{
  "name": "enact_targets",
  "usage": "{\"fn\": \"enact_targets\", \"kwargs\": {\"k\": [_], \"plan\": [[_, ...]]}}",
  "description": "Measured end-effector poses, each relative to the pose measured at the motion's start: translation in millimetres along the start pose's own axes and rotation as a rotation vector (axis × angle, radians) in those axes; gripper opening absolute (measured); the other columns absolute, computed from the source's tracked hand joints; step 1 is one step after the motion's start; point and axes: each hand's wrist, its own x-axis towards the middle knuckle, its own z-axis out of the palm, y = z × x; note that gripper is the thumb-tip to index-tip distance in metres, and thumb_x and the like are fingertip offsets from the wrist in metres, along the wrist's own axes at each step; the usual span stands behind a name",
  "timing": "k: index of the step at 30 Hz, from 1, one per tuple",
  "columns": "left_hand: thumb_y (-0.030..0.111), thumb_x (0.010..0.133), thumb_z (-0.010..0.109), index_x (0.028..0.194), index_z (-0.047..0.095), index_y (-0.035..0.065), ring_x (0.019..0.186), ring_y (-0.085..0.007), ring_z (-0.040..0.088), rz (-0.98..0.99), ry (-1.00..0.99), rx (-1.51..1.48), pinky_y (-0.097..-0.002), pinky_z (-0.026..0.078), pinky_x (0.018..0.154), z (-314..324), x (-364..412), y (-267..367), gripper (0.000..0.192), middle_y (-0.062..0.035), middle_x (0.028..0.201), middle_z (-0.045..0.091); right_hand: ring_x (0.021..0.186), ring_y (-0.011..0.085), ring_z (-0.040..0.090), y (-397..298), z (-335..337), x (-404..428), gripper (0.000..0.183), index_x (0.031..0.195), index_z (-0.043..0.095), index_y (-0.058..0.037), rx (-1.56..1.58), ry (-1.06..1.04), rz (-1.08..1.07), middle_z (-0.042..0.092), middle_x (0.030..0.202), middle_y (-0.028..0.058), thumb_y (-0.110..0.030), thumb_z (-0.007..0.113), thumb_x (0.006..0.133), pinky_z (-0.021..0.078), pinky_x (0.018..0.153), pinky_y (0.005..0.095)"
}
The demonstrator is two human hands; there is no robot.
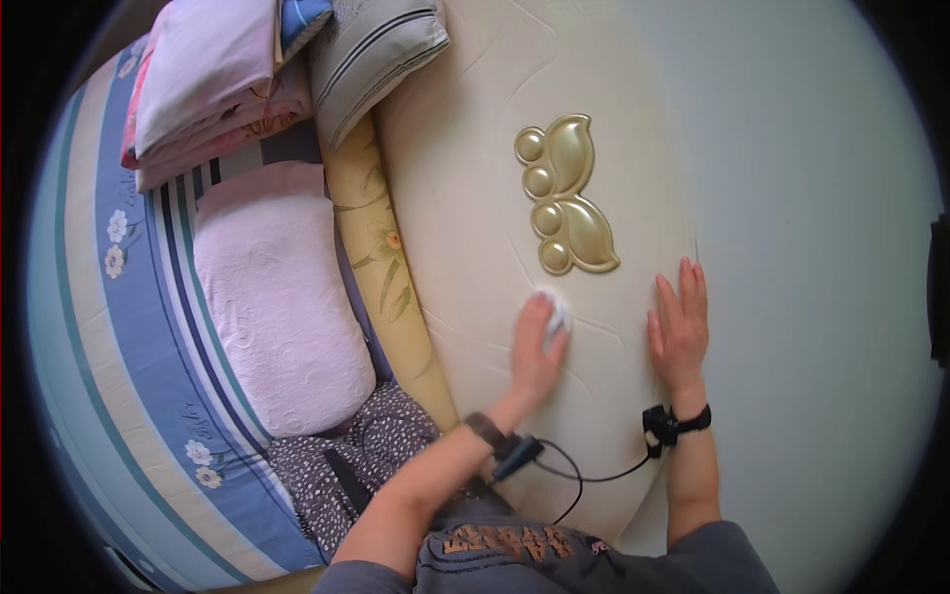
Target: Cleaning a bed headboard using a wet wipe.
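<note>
My left hand (537, 349) presses a small crumpled white cloth (557, 319) against the cream padded headboard (475, 223), just below a gold leaf-and-bead ornament (575, 230) fixed on it. The fingers close over the cloth and hide part of it. To the right, my right hand (677, 327) rests flat near the headboard's edge, its fingers stretched out and nothing in its grasp. Both wrists wear black straps with small devices, joined by a black cable (586, 480).
At the left lies a bed with a blue striped, flowered sheet (133, 297). On it are a white pillow (274, 312), folded bedding (208, 74) and a grey striped cushion (371, 59). A yellow floral mattress side (386, 245) borders the headboard; a pale wall (809, 297) stands at the right.
</note>
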Motion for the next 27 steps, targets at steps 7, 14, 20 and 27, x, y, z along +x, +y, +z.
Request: {"fn": "enact_targets", "kwargs": {"k": [7, 14, 20, 27], "plan": [[0.016, 0.084, 0.053, 0.138, 0.029, 0.0036, 0.134, -0.0442, 0.012, 0.062, -0.116, 0.161, -0.0562, 0.015, 0.106, 28, -17, -3, 0.061, -0.0184, 0.146, 0.019, 0.127, 0.0403, 0.033, -7, -2, 4, 0.038, 0.110, 0.060, -0.0042, -0.050, 0.018, 0.039, 0.038, 0.136, 0.0211, -0.010, 0.060, 0.073, 0.0325, 0.102, 0.0441], [0.007, 0.081, 0.047, 0.137, 0.023, -0.0041, 0.133, -0.0472, 0.012, 0.049, -0.162, 0.166, -0.0529, 0.010, 0.108, 24, 4, -7, 0.062, -0.0261, 0.143, 0.018, 0.128, 0.0407, 0.032, 0, 2, 3, 0.040, 0.109, 0.061, -0.0040, 0.003, 0.003, 0.074, 0.039, 0.136, 0.0207, -0.009, 0.061, 0.069, 0.0323, 0.102, 0.0450], [0.018, 0.090, 0.038, 0.140, 0.013, -0.0034, 0.136, -0.0405, 0.009, 0.038, 0.096, 0.291, -0.0477, 0.007, 0.111, 0, 97, -53, 0.060, -0.0240, 0.146, 0.014, 0.129, 0.0411, 0.031, -1, 0, 3, 0.043, 0.108, 0.061, -0.0041, 0.037, 0.008, 0.070, 0.038, 0.137, 0.0202, -0.012, 0.065, 0.065, 0.0316, 0.103, 0.0460], [0.014, 0.092, 0.034, 0.139, 0.012, -0.0068, 0.136, -0.0370, 0.009, 0.026, 0.059, 0.242, -0.0415, 0.005, 0.112, -48, 164, -101, 0.056, -0.0251, 0.145, 0.013, 0.129, 0.0415, 0.030, -6, -5, 7, 0.045, 0.108, 0.062, -0.0050, 0.072, 0.028, 0.047, 0.038, 0.137, 0.0198, -0.016, 0.067, 0.064, 0.0308, 0.103, 0.0461]]}}
